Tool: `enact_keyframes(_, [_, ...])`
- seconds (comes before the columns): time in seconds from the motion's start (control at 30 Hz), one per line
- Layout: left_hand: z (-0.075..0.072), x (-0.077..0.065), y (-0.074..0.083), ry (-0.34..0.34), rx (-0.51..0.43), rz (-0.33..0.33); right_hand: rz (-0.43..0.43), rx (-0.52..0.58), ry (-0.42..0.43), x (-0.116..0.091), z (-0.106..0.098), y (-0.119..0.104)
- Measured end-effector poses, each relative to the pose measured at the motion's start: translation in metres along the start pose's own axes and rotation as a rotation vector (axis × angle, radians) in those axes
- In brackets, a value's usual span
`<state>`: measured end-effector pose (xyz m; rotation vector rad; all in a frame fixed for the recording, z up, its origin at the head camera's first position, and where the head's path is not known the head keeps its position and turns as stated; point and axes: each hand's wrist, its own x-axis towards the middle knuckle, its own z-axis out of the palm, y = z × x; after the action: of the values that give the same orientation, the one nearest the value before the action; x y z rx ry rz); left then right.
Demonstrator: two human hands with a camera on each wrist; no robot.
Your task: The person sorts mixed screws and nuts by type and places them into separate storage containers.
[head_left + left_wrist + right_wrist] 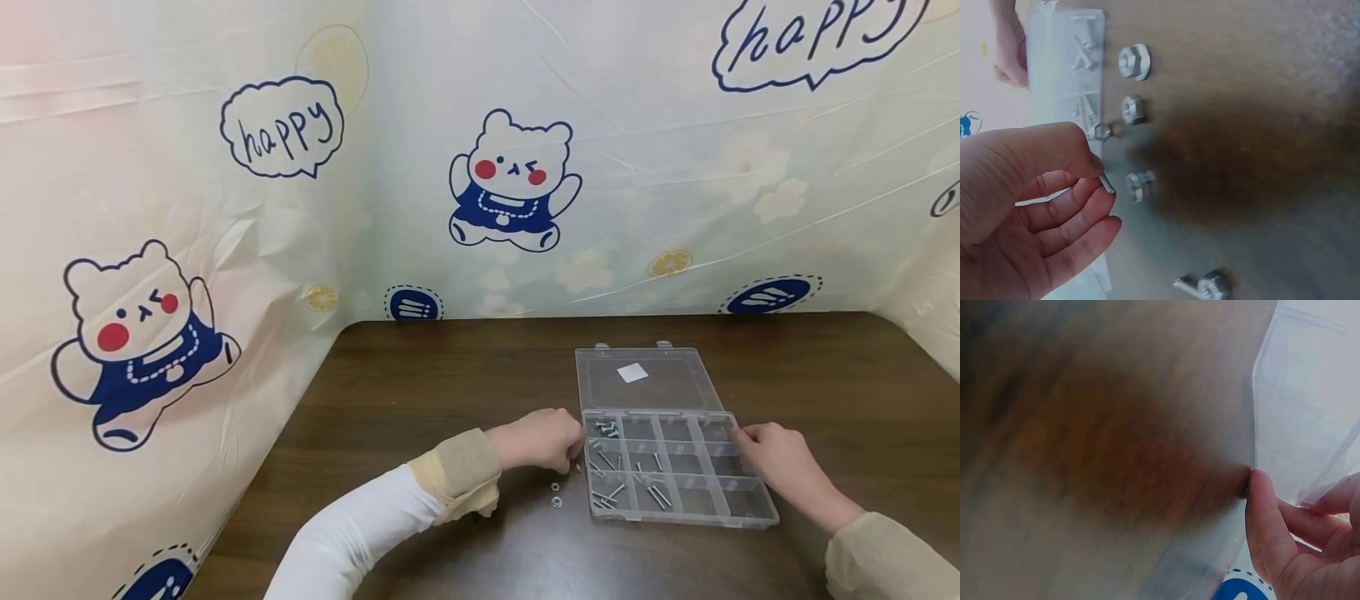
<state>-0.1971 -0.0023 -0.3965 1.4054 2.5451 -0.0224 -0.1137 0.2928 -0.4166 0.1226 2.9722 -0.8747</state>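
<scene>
A clear plastic compartment box (693,523) lies on the table with its lid (667,379) folded back. Screws (658,497) occupy several of its left-hand compartments. At the box's left side, my left hand (543,440) pinches a small screw (1107,183) between thumb and fingers; its shank end sticks out, the rest is hidden. Near that hand lie a flange nut (1135,61), a plain nut (1134,109) and other small hardware. My right hand (783,467) holds the box's right edge, thumb outside the wall (1255,425) and fingers over the rim.
On the dark wooden table (450,367), a bolt with a nut (1213,285) lies farther from the box in the left wrist view. A printed curtain (637,183) with cartoon bears hangs behind the table and along its left side. A white label (632,372) sits on the lid.
</scene>
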Motion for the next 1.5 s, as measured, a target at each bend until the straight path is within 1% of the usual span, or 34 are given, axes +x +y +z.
enact_keyframes(0.17, [-0.009, 0.001, -0.002, 0.051, -0.045, 0.050, 0.002, -0.002, 0.010, 0.000, 0.001, 0.001])
enact_keyframes(0.27, [-0.014, 0.002, -0.002, 0.071, -0.053, 0.078, 0.000, 0.000, 0.017, 0.000, 0.001, 0.001])
enact_keyframes(0.43, [-0.021, 0.003, 0.001, 0.102, -0.054, 0.117, -0.016, -0.005, 0.028, 0.000, 0.001, 0.000])
enact_keyframes(0.57, [-0.025, 0.005, 0.003, 0.156, -0.034, 0.141, -0.015, -0.011, 0.020, 0.001, -0.001, 0.000])
enact_keyframes(0.73, [-0.032, 0.011, 0.007, 0.216, -0.029, 0.153, -0.006, -0.010, 0.007, 0.001, -0.003, 0.000])
enact_keyframes(0.93, [-0.040, 0.017, 0.014, 0.271, -0.053, 0.157, -0.004, -0.006, 0.007, 0.001, -0.003, -0.001])
enact_keyframes(1.13, [-0.044, 0.023, 0.017, 0.319, -0.046, 0.155, -0.003, -0.010, 0.001, 0.002, -0.003, -0.001])
enact_keyframes(1.27, [-0.045, 0.028, 0.020, 0.330, -0.042, 0.169, 0.001, -0.011, -0.003, 0.002, -0.003, 0.000])
enact_keyframes(1.5, [-0.046, 0.035, 0.025, 0.285, -0.043, 0.148, -0.002, -0.015, 0.004, 0.003, -0.001, 0.002])
